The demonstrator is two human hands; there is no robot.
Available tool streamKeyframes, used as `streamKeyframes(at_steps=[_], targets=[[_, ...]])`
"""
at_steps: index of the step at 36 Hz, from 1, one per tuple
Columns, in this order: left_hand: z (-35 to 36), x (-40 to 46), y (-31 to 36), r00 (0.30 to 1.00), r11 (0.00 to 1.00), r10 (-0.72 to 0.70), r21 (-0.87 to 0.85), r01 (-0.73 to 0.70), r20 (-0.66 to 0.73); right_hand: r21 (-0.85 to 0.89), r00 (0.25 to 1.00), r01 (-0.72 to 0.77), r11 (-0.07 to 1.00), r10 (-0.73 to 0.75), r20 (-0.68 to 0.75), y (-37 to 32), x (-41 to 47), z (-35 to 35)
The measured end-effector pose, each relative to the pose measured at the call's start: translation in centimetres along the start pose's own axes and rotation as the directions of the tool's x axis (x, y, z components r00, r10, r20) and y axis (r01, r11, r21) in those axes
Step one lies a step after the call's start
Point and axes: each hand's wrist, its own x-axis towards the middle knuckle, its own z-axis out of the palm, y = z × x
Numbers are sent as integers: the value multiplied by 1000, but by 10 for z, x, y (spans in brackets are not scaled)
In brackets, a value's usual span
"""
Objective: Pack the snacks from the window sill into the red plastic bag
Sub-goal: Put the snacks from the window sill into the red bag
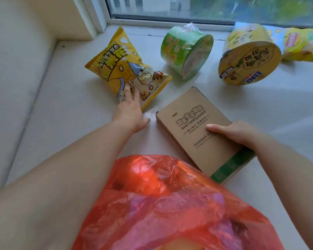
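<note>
The red plastic bag (170, 210) lies at the near edge of the sill with dim shapes inside. My right hand (237, 132) grips a brown cardboard box (193, 130) by its right side, just above the bag. My left hand (130, 109) reaches forward with fingers spread, its fingertips touching the near end of a yellow popcorn bag (123, 69). Farther back lie a green noodle cup (186, 51) on its side, a yellow noodle bowl (248, 58) on its side, and a yellow crisp packet (302, 44) at the far right.
The pale window sill (70, 105) runs left to a cream wall (11, 60). The window frame (152, 20) and glass close off the back. A light blue packet (275, 33) sits behind the yellow bowl.
</note>
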Motion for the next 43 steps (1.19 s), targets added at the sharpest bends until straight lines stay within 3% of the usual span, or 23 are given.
streamKeyframes(at_steps=[5, 9, 14, 21, 26, 31, 36, 43], targets=[[14, 17, 13, 992, 992, -85, 89, 94, -98, 15, 1000, 6, 1000, -5, -8, 0, 6, 2], [8, 31, 21, 983, 964, -30, 253, 76, -180, 40, 1000, 12, 999, -11, -26, 2, 7, 4], [5, 42, 8, 962, 943, 76, 332, 17, -264, 41, 998, 19, 999, -16, -63, 3, 5, 10], [-1, 15, -2, 970, 927, 73, 374, 19, -232, 11, 990, -5, 1000, 7, -140, 5, -3, 18], [-4, -18, -13, 973, 951, 7, 303, 64, -229, -106, 979, -8, 994, -14, -202, -9, -27, 10], [-27, -47, -17, 952, 981, -52, 165, 106, -303, -166, 959, 95, 982, -135, -250, -28, -62, 2], [-63, -79, -23, 931, 992, -46, 93, 85, -362, -93, 916, 169, 981, -191, -353, -34, -104, -5], [-118, -144, -37, 844, 998, -67, -30, 60, -533, 110, 886, 283, 953, -216, -409, -33, -172, -28]])
